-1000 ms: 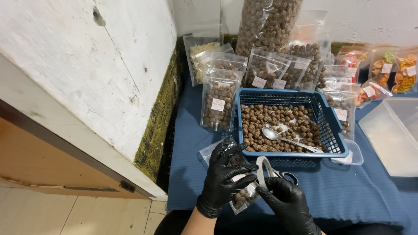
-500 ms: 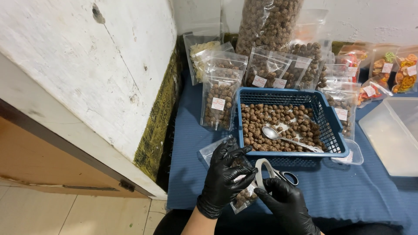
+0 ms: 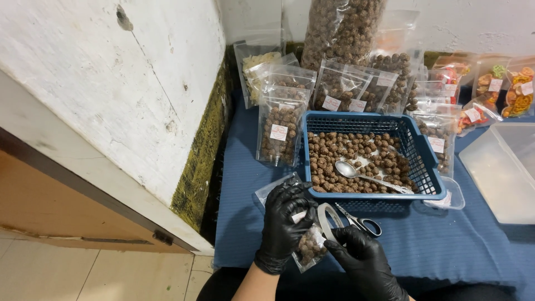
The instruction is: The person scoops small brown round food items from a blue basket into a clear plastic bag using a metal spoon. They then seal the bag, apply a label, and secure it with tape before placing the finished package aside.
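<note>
Gripping: left hand (image 3: 285, 223), black-gloved, fingers curled tight around a small clear pouch (image 3: 308, 248) of brown snack balls.
Right hand (image 3: 361, 259): fingers closed on a roll of clear tape (image 3: 327, 218), pressed against the pouch just beside the left fingertips.
Beyond the fingers: scissors (image 3: 359, 220) lie on the blue mat (image 3: 446, 245); farther out, a blue basket (image 3: 429, 167) of snack balls with a spoon (image 3: 362, 175).
Behind: filled pouches (image 3: 278, 131) stand upright.

A small clear pouch (image 3: 309, 248) of brown balls (probably snacks) lies tilted against a tape roll (image 3: 327, 218).
</note>
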